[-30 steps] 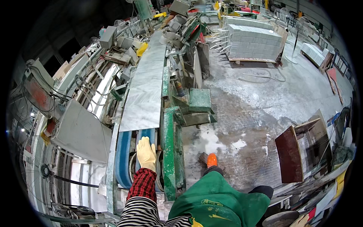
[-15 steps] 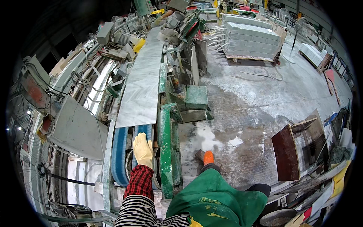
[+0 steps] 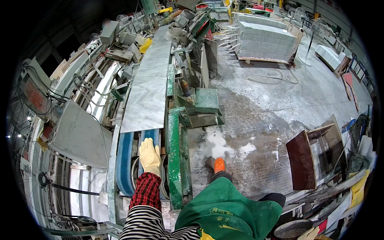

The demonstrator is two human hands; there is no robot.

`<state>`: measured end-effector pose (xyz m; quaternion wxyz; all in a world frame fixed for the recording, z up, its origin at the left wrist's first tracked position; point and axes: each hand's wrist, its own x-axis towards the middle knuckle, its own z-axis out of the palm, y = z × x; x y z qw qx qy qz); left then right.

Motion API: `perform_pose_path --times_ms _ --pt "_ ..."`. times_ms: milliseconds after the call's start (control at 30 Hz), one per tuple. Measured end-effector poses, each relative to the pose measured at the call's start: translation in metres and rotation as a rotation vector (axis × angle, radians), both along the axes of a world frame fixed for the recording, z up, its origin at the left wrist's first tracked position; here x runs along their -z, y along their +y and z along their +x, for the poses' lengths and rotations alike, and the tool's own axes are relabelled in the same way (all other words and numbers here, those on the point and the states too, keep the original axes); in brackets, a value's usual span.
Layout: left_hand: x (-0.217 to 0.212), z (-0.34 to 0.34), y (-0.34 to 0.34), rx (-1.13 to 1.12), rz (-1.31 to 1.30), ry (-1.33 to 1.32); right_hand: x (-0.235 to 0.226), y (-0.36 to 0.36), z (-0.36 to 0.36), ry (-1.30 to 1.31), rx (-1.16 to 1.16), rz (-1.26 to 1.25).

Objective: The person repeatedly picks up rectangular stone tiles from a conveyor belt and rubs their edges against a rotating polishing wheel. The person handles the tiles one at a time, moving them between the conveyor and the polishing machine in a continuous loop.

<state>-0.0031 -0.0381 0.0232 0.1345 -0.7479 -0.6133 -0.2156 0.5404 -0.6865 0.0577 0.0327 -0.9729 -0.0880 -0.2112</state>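
1. The left hand (image 3: 149,156), in a pale yellow rubber glove, lies flat with fingers stretched forward and together, holding nothing; it rests on the blue conveyor belt (image 3: 125,160) at the near end of the machine. Its sleeve is red-and-black check over a black-and-white stripe. The right hand is out of view.
2. Just ahead of the fingertips lies the near edge of a long grey marble slab (image 3: 150,86), smooth and veined, lying flat on the belt and running away toward the far end of the line; hand and slab are close but apart.
3. Along the belt's right edge runs a green steel frame rail (image 3: 175,156), chipped and dusty, just beside the hand. A green metal box (image 3: 206,100) sits on the frame further along that side.
4. Left of the belt, a grey stone offcut (image 3: 80,134) leans tilted against the machine, with cables and pipes crowding that side.
5. To the right the concrete floor (image 3: 272,104) is wet, streaked with white slurry, and gives wide open room. An orange boot toe (image 3: 219,165) stands on it, below a green apron (image 3: 228,208).
6. At the far side a pallet of stacked pale slabs (image 3: 266,38) stands; at the right edge a dark brown open wooden crate (image 3: 316,156) leans, its contents unclear.
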Motion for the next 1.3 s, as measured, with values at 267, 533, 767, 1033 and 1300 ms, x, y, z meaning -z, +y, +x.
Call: perform_pose_path --times_ms 267,533,767,1033,1300 --pt "-0.003 0.001 0.002 -0.004 -0.009 -0.016 -0.012 0.017 -0.017 -0.108 -0.074 -0.018" --pt "-0.020 0.031 0.085 -0.054 -0.371 -0.208 -0.036 0.022 -0.064 -0.087 0.066 -0.067" --pt "0.019 -0.032 0.137 0.135 -0.730 -0.547 -0.023 0.043 -0.036 -0.076 -0.012 -0.064" --pt "0.067 -0.081 0.150 0.062 -0.690 -1.358 -0.034 0.068 -0.043 -0.025 -0.018 -0.128" --pt "0.004 0.008 0.156 0.096 -0.830 -1.134 -0.019 0.028 -0.047 -0.166 -0.036 -0.076"
